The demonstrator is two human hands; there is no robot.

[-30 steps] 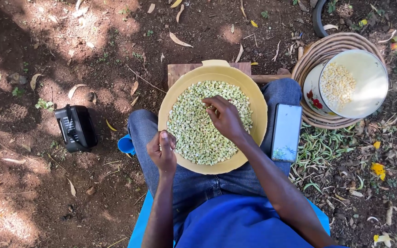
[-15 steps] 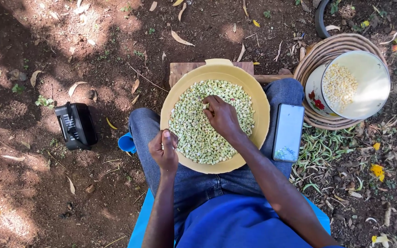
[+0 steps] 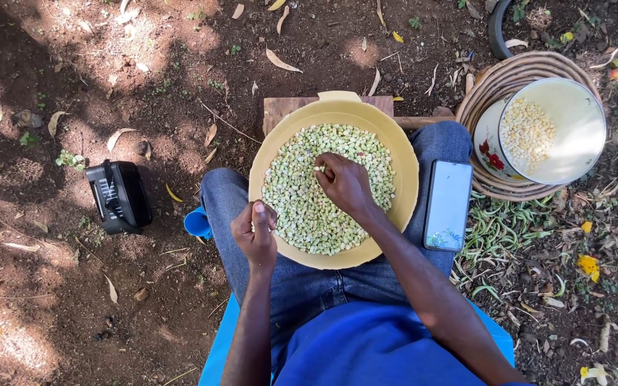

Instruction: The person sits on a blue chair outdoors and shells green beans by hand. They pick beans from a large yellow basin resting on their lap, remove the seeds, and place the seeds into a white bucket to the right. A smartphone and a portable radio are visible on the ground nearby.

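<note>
Right hand [image 3: 345, 184] drew back over beans [image 3: 302, 207]; phone [image 3: 446, 205] beside tray [image 3: 403, 164].

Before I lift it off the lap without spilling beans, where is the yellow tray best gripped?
Probably by the yellow tray's rim, at opposite left and right edges, coming from the sides. It is wide, shallow and heaped with loose beans, so a level two-sided hold suits. The left hand already rests at the near-left rim.

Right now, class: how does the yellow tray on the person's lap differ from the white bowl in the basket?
The yellow tray is wide, shallow and covered with pale green beans; the white bowl is deeper, holding a small heap of paler kernels. The right hand picks in the tray; nothing touches the bowl. Both are round.
</note>
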